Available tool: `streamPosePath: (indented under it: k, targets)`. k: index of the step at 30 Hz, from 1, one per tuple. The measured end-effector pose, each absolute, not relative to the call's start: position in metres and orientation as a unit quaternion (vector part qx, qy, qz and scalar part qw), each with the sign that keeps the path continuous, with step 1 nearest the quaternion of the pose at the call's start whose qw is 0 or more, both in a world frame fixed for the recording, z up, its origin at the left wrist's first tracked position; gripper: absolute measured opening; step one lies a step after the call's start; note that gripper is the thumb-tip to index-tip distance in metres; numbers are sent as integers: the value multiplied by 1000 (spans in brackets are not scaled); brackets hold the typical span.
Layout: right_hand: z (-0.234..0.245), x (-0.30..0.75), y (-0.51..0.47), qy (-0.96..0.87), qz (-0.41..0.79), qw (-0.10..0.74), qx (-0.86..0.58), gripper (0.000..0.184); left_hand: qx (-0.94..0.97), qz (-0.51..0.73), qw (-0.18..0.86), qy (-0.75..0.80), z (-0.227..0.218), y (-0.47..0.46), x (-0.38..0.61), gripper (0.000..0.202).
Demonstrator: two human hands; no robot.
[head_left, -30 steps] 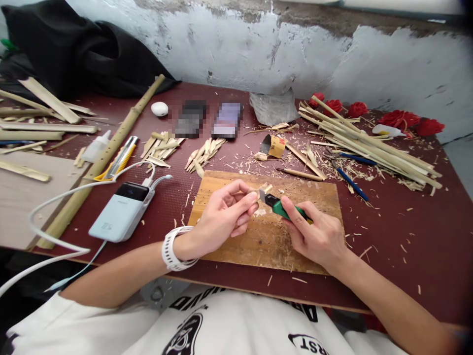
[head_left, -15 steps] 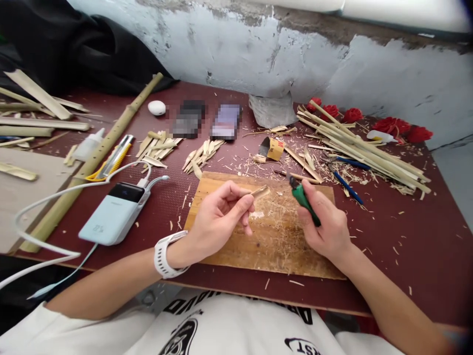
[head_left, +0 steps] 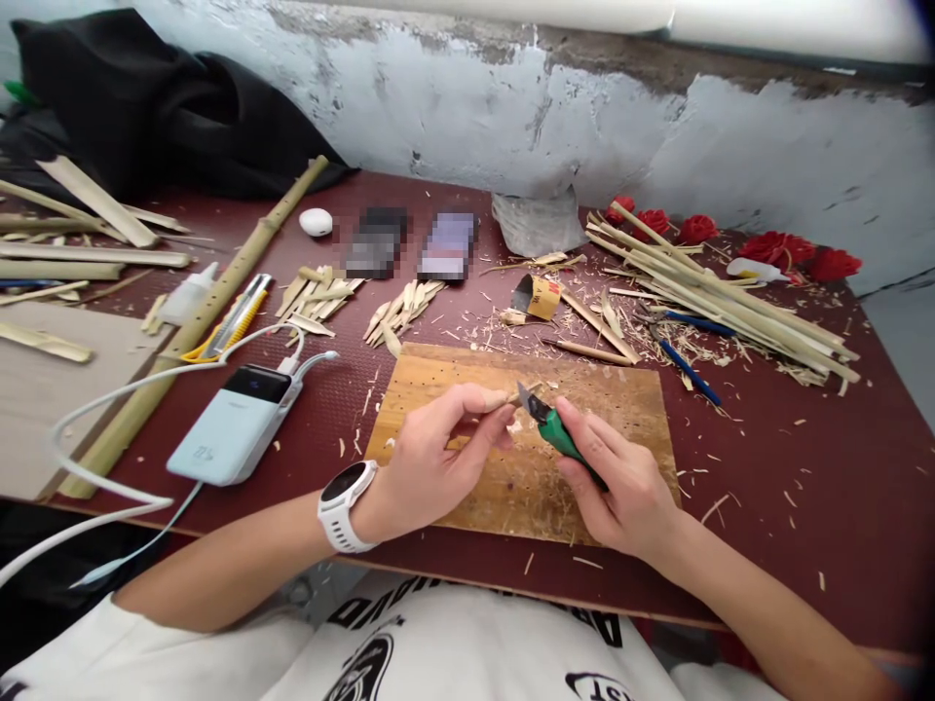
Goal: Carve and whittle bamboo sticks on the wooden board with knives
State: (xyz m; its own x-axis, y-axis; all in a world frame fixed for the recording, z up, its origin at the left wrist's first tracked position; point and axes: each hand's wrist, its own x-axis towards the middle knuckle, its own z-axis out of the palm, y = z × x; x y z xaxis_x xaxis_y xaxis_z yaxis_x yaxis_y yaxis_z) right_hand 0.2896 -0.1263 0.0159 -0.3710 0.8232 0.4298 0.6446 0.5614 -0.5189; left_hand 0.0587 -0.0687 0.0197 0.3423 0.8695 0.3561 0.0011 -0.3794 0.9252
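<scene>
My left hand pinches a small bamboo sliver between thumb and fingers, over a scarred wooden cutting board. My right hand grips a green utility knife, its blade tip touching the sliver's end. A white watch sits on my left wrist. Both hands hover just above the board, which is covered in fine shavings.
On the dark red table lie a light blue power bank with white cables, a long bamboo pole, piles of cut bamboo petals, a bundle of bamboo strips, red flowers, two phones, a tape roll and a yellow cutter.
Half a second ago my right hand held the knife away to the right; now it has come back left, with the blade against the sliver in my left hand.
</scene>
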Motion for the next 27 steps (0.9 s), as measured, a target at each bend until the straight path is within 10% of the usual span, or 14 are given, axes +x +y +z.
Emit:
streamPosePath:
  k: [27]
  targets:
    - [17,283,-135,-816,114,351,-444,73,844,414,229,254,31,-63,46,30]
